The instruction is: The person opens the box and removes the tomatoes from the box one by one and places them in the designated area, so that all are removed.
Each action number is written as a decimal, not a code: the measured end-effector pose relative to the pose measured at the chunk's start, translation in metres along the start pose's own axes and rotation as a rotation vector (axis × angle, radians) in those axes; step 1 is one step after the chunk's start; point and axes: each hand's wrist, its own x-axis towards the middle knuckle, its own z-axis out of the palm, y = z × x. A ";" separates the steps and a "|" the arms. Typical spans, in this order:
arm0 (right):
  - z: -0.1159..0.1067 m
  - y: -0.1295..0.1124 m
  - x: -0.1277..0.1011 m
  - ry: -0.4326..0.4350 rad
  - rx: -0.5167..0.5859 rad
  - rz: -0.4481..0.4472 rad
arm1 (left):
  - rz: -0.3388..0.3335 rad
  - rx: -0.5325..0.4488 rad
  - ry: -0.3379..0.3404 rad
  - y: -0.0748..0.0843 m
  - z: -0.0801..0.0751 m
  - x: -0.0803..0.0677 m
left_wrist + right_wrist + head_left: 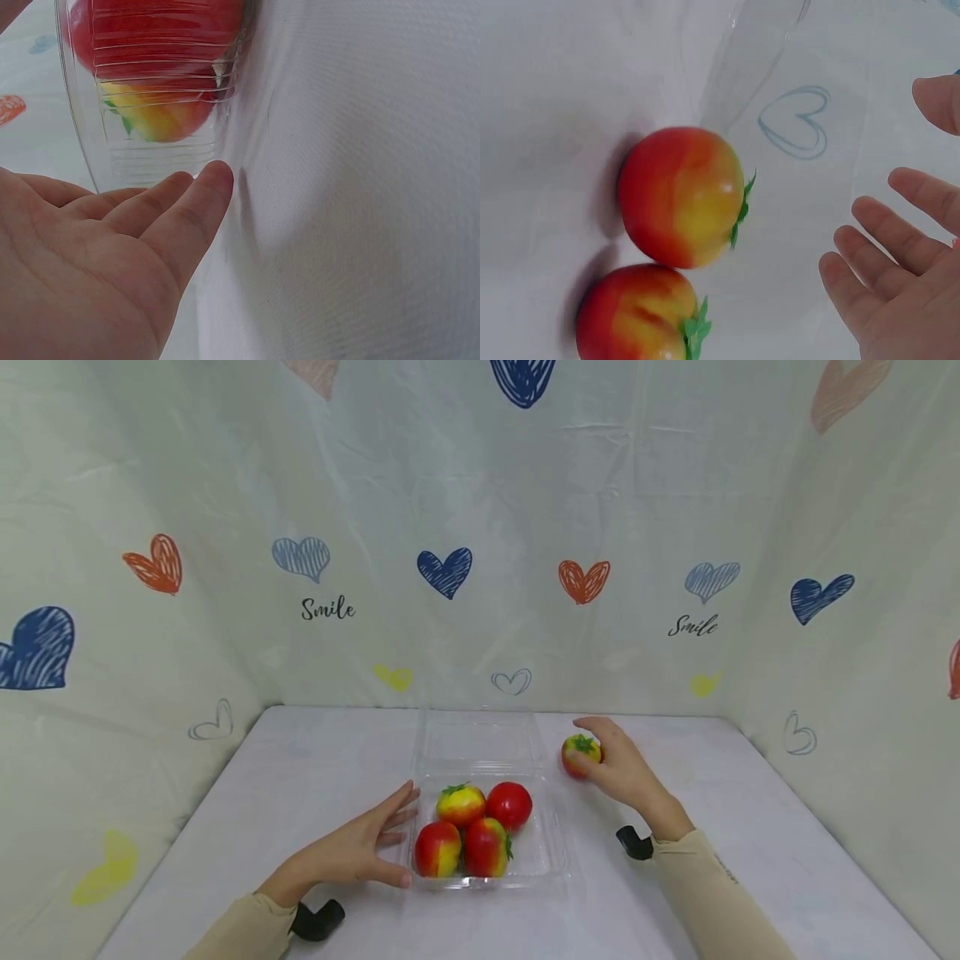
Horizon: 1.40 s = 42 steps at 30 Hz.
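Four tomatoes [476,829] already in the clear tray [551,860], one tomato [579,753] left outside on the worktop [300,777] beside it, right hand [622,768] with relaxed fingers about it ungrasped, left hand [360,847] flat against tray's side.

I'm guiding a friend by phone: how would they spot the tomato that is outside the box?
Start at the clear plastic box in the middle of the white table; it holds four tomatoes. Look just right of its open lid to the right hand. The lone tomato lies on the bare table beside that hand, red and yellow with a green stem.
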 end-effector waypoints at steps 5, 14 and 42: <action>0.006 -0.007 0.000 0.005 0.023 -0.026 | 0.008 -0.001 0.000 0.000 -0.001 0.001; 0.023 -0.013 -0.002 -0.014 -0.001 -0.028 | 0.018 0.005 -0.001 0.001 -0.002 0.001; 0.047 -0.036 -0.014 -0.162 -0.070 -0.236 | -0.004 -0.002 0.000 0.001 0.000 0.000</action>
